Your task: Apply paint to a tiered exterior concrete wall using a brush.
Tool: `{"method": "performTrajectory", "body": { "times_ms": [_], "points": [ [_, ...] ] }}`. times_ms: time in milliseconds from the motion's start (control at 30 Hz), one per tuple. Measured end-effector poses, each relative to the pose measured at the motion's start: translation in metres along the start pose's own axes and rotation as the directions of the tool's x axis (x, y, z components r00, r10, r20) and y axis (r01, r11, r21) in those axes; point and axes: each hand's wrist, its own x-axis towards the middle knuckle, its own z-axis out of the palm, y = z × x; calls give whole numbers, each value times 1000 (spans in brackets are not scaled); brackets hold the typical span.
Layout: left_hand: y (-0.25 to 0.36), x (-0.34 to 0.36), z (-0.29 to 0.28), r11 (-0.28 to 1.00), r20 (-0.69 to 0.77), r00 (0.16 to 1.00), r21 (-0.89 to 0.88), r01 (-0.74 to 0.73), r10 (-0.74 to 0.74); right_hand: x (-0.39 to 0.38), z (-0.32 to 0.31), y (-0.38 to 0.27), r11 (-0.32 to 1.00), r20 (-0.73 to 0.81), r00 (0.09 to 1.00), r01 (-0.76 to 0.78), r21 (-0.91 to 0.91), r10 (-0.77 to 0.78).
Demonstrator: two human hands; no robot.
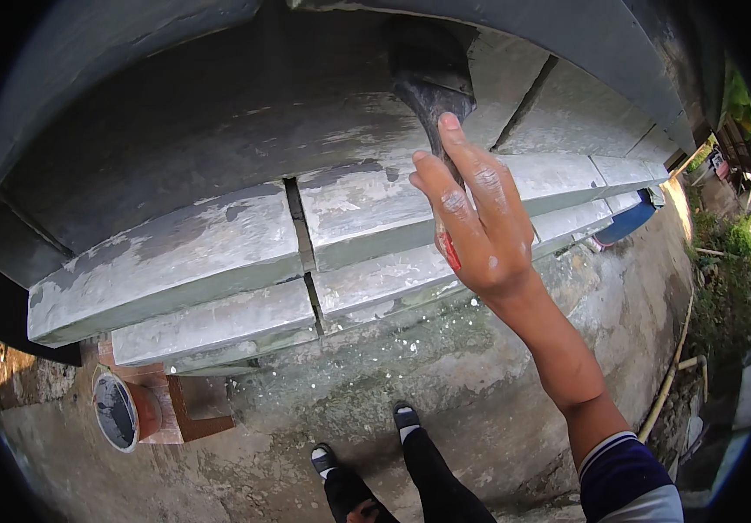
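Note:
My right hand (473, 205) is closed around the handle of a wide paintbrush (432, 91). A red patch shows on the handle below the fingers. The dark bristles rest against the upper grey surface (219, 105), much of which is coated dark grey. White smears mark my knuckles. Below the brush runs a stepped ledge (219, 231) with pale and dark patches and a narrow vertical gap. At the bottom edge, a small part of my left hand (363, 512) shows by my leg; its fingers are too hidden to read.
A bucket (136, 410) holding dark grey paint stands at the lower left, beside a reddish-brown tiled block (197, 425). White specks dot the concrete floor (306, 440). A blue container (626, 223) sits by the ledge's right end. Bamboo poles (673, 375) and plants lie along the right.

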Motion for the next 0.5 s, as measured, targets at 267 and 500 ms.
{"method": "performTrajectory", "body": {
  "times_ms": [267,500],
  "points": [
    [-33,-6,8,985,-134,991,-171,7,-30,16,-4,6,997,-33,999,3,82,0],
    [-3,-5,-1,943,-69,998,331,21,1,-14,-7,-18,988,43,999,3,154,-9]
  ]
}}
